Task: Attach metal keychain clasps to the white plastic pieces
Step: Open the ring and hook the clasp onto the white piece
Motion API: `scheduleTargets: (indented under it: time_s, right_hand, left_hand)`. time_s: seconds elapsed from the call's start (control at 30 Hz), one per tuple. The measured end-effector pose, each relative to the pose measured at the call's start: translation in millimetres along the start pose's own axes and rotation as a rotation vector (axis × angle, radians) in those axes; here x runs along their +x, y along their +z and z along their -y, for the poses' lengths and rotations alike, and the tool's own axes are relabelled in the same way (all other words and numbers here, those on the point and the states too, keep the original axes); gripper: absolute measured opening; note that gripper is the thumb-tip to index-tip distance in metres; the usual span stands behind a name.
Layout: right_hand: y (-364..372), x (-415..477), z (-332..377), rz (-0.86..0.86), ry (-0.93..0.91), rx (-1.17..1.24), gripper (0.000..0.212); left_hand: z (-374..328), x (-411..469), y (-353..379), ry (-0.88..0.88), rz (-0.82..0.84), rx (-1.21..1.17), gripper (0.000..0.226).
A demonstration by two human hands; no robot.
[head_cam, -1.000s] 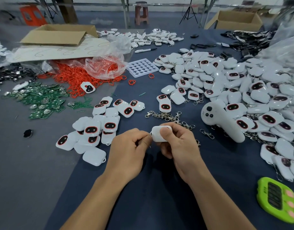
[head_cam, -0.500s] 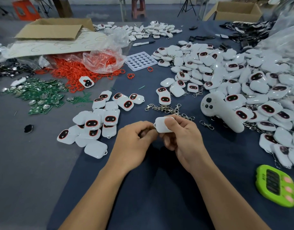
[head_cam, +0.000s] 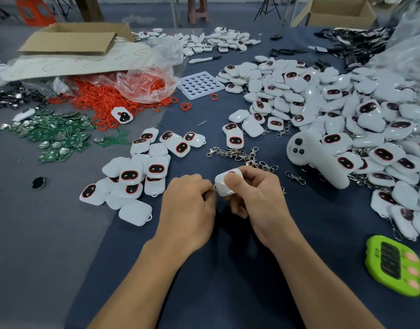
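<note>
Right hand (head_cam: 256, 200) grips white piece (head_cam: 224, 186), long axis left-right; left hand (head_cam: 190, 205) pinches clasp (head_cam: 213, 189).

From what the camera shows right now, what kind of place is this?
Most likely a small assembly workshop. The table carries heaps of identical white plastic pieces, a pile of green circuit boards and loose metal clasps.

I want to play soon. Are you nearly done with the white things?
Not nearly. Many pieces in the big right pile already show clasps. The right hand holds one white piece while the left hand pinches a clasp at its edge. The small left pile shows no clasps yet, and loose clasps lie nearby.
</note>
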State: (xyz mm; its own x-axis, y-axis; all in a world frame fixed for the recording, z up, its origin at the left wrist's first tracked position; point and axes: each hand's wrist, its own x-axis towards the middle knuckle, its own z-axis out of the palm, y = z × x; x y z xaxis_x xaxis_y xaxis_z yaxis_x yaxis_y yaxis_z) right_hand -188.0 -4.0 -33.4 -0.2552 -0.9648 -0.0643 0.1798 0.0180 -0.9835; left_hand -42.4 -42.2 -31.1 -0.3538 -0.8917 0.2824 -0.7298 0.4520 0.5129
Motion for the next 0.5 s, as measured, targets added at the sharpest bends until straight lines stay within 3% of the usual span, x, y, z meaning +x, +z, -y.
scheduleTargets:
  time_s: [0.2,0.37,0.5]
  right_hand:
    - [0,0,0,-0.025,0.008,-0.013,0.016]
    - [0,0,2,-0.078,0.021,0.061,0.013]
    - [-1,1,4,-0.144,0.061,0.153,0.022]
  left_hand:
    - [2,0,5,0.018,-0.049,0.042,0.023]
    - [11,5,10,-0.203,-0.077,-0.205,0.008]
    - [15,8,11,-0.283,-0.087,-0.236,0.028]
